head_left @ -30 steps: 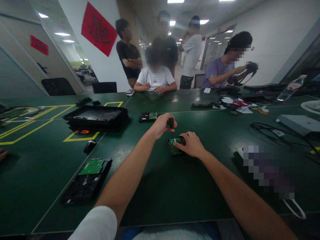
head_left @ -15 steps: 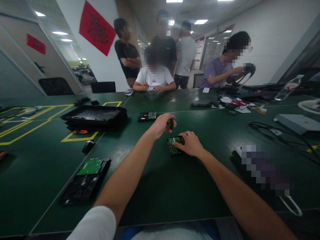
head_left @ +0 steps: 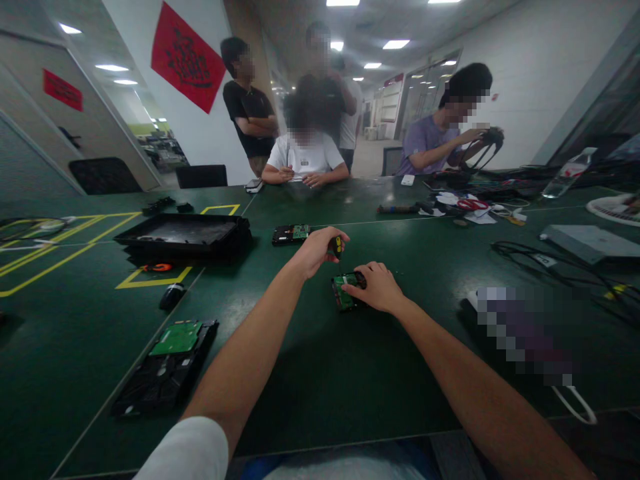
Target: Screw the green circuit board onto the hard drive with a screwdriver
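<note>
Green circuit board (head_left: 343,283) up, the hard drive (head_left: 344,304) lies right of the black tray (head_left: 183,251); our right hand (head_left: 379,287) clasps it, our left hand (head_left: 320,251) grips a screwdriver (head_left: 338,247). Likely dense, rigid; best held edgewise.

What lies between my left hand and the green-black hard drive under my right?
In the head view: the thin shaft of a black and yellow screwdriver, pointing down from your left hand.

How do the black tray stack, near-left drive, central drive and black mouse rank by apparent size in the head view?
1. Black tray stack and near-left drive: nearness leaves order unsure
2. Central drive, partly under the right hand
3. Black mouse
</note>
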`<state>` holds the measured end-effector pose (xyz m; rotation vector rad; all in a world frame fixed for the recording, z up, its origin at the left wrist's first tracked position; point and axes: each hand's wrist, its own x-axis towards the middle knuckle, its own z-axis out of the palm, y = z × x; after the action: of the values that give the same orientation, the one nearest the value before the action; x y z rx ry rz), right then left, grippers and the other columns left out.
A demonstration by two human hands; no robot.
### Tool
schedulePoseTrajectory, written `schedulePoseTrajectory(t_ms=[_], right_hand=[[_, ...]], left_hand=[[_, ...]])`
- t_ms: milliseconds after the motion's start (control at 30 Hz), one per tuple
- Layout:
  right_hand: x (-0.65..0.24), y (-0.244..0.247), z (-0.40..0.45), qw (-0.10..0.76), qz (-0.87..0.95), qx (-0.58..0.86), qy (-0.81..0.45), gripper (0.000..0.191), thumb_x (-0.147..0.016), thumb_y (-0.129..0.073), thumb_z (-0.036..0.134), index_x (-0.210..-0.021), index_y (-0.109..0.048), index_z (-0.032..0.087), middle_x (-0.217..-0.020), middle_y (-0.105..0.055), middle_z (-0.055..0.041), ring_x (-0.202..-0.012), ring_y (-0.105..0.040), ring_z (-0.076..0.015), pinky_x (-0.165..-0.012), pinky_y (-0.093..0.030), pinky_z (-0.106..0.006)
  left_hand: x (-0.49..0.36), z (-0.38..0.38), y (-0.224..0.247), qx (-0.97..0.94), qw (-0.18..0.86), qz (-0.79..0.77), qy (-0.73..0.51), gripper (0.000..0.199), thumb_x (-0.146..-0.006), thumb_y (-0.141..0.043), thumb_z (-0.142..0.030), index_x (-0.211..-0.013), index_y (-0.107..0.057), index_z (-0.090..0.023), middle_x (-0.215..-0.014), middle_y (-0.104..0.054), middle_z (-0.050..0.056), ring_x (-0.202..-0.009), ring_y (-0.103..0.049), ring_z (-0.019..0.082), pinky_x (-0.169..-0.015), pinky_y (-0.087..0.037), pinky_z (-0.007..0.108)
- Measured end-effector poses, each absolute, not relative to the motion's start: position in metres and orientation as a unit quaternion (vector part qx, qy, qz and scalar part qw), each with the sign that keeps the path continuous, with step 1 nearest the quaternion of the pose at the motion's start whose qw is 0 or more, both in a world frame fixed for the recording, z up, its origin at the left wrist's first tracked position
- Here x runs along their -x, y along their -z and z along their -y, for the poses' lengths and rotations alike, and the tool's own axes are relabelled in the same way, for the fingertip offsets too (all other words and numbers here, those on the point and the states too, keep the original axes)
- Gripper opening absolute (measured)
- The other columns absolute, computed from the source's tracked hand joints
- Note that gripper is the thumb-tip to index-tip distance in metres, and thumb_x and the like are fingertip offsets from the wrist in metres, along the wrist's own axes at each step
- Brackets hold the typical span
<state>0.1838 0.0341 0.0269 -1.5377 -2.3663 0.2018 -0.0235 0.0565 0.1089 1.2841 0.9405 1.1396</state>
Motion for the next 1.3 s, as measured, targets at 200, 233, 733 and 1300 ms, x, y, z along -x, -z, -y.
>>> schedulePoseTrajectory(t_ms=[200,233,733,1300], right_hand=[[-0.1839,-0.0259,-0.0346,0.160,0.827,0.534,-0.072,0.071,-0.089,-0.054,0.081,-0.131,-0.066,0.024,-0.127,-0.061,-0.0161,-0.122,-0.053,-0.0366,-0.095,-0.045,-0.046],[-0.1841,-0.0259,-0.0345,0.162,0.826,0.535,-0.071,0.072,-0.089,-0.054,0.081,-0.131,-0.066,0.024,-0.127,-0.061,-0.0162,-0.122,-0.053,-0.0366,-0.095,-0.045,-0.046],[-0.1845,-0.0272,-0.0336,0.153,0.827,0.536,-0.077,0.072,-0.088,-0.054,0.081,-0.132,-0.065,0.026,-0.130,-0.060,-0.0163,-0.124,-0.052,-0.0369,-0.096,-0.045,-0.046],[-0.1842,-0.0270,-0.0332,0.151,0.827,0.536,-0.077,0.081,-0.084,-0.052,0.088,-0.134,-0.064,0.025,-0.129,-0.059,-0.0171,-0.124,-0.052,-0.0375,-0.098,-0.045,-0.048]], left_hand=[[0.0190,-0.0550,-0.1069,-0.496,0.602,-0.383,-0.495,0.022,-0.088,-0.059,-0.038,-0.096,-0.063,-0.017,-0.080,-0.069,0.007,-0.072,-0.067,0.019,-0.052,-0.051,0.026],[0.0187,-0.0555,-0.1063,-0.491,0.604,-0.382,-0.498,0.021,-0.088,-0.059,-0.037,-0.095,-0.062,-0.018,-0.081,-0.070,0.008,-0.072,-0.067,0.019,-0.054,-0.052,0.027],[0.0245,-0.0567,-0.1082,-0.555,0.532,-0.395,-0.504,0.023,-0.082,-0.063,-0.037,-0.085,-0.072,-0.016,-0.091,-0.065,0.008,-0.082,-0.061,0.018,-0.055,-0.054,0.025],[0.0218,-0.0574,-0.1061,-0.542,0.559,-0.379,-0.500,0.024,-0.085,-0.060,-0.037,-0.086,-0.070,-0.016,-0.084,-0.064,0.007,-0.079,-0.062,0.018,-0.058,-0.055,0.026]])
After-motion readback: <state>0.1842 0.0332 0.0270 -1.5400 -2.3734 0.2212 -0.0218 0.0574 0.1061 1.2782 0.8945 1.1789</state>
